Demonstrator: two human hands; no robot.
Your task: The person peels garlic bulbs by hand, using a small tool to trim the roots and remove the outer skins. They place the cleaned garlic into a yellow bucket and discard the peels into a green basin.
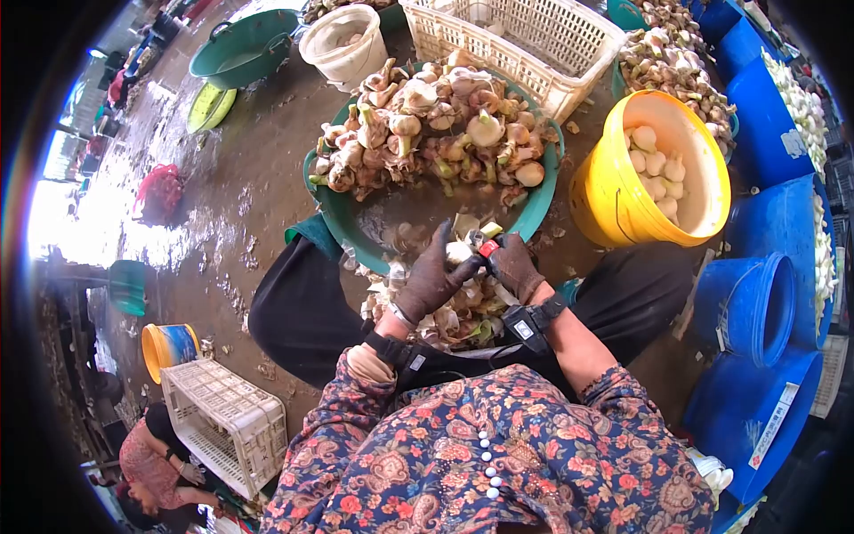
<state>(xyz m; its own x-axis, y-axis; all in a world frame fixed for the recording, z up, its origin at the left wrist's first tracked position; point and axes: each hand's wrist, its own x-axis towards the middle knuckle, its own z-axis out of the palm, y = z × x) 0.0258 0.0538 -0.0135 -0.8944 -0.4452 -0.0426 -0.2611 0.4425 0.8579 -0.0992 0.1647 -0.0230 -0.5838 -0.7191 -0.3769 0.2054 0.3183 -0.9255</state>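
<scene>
My left hand [433, 279], in a dark glove, grips a pale bulb [459, 253] over my lap. My right hand [516, 265], also gloved, holds a small knife with a red handle [488, 247] against that bulb. Peeled skins and trimmings [463, 316] lie heaped on my lap below both hands. Just beyond them stands a green basin [543, 200] piled with several unpeeled bulbs [427, 125]. A yellow bucket [605, 200] to the right holds several peeled white bulbs [658, 165].
A white plastic crate [516, 40] and a white bucket [342, 44] stand behind the basin. Blue bins [756, 303] line the right side. Another white crate [227, 423], a small orange bucket [169, 347] and a person [147, 467] are at the lower left on wet ground.
</scene>
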